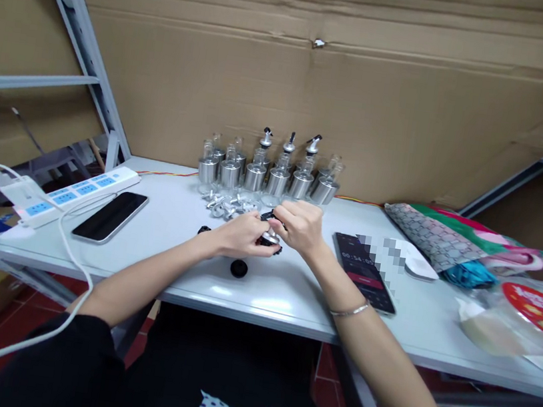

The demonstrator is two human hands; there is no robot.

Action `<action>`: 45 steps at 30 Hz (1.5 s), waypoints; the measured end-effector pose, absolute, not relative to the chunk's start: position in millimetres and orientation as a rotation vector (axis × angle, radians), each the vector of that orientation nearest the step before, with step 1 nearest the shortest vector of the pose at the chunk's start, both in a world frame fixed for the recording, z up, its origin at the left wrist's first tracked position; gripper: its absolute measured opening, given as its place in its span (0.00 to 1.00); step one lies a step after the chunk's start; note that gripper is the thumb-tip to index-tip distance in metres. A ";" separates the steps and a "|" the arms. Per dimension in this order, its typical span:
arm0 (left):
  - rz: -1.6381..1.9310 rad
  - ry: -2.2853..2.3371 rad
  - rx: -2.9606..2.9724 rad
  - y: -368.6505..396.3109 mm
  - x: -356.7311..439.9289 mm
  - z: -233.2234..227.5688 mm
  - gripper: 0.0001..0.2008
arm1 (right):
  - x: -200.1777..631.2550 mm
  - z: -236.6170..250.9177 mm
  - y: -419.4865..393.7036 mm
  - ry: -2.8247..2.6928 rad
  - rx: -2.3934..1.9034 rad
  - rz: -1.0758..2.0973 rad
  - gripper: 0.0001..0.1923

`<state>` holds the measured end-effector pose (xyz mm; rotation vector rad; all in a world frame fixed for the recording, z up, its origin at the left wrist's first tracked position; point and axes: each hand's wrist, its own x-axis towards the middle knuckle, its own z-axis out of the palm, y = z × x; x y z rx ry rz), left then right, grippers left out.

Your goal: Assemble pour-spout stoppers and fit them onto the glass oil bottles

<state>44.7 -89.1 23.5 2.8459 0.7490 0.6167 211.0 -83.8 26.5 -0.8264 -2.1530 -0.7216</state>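
Observation:
My left hand (241, 234) and my right hand (300, 226) meet over the middle of the white table (289, 293), both gripping a small silver pourer cap (270, 237) with black parts. A loose black ring (239, 268) lies on the table just in front of my left hand, and a smaller black piece (204, 229) lies to its left. Several loose silver caps (228, 206) lie behind my hands. Behind those stand several glass bottles with steel sleeves (268, 176), three of them topped with pourers (289, 142).
A black phone (109, 215) and a white power strip (82, 188) with a cable lie at the left. A phone showing a timer (364, 271) lies at the right, beside a white oval object (412, 258), folded fabric (447, 245) and plastic bags (518, 319). A cardboard wall (321, 69) stands behind.

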 end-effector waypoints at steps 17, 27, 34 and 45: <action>0.645 0.686 2.841 -81.2 37.9 20.0 0.10 | 208.9 22.0 -82.3 -2.171 -0.805 -0.424 0.31; 0.597 0.657 2.723 -85.9 40.3 16.1 0.18 | 205.2 21.9 -87.9 -2.296 -0.843 -0.510 0.32; 0.509 0.609 2.719 -92.4 40.3 24.4 0.10 | 205.5 20.1 -89.1 -2.335 -0.847 -0.474 0.36; 0.500 0.608 2.679 -95.6 42.2 27.1 0.10 | 201.8 19.4 -90.2 -2.217 -0.825 -0.042 0.36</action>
